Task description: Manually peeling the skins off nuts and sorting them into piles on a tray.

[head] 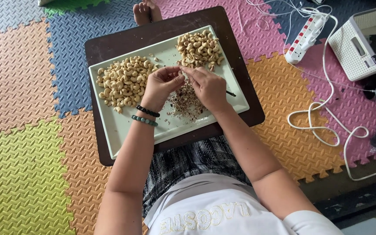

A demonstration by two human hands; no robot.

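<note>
1. Cashew nut point(182, 75): pinched between the fingertips of both hands, above the middle of the tray.
2. Left hand point(159, 87) and right hand point(207, 87): fingers closed on the nut, fingertips touching.
3. Heap of skins point(183, 102): directly below the hands.
4. Left pile of cashews point(125, 80) and far pile of cashews point(199, 47): well apart, each near a rim.
5. Tray point(122, 130): near end bare; it rests on a dark board point(109, 43), inside its edges.
6. Foam floor mat point(18, 87): open on the left; a white cable point(323, 126) loops on the right.
</note>
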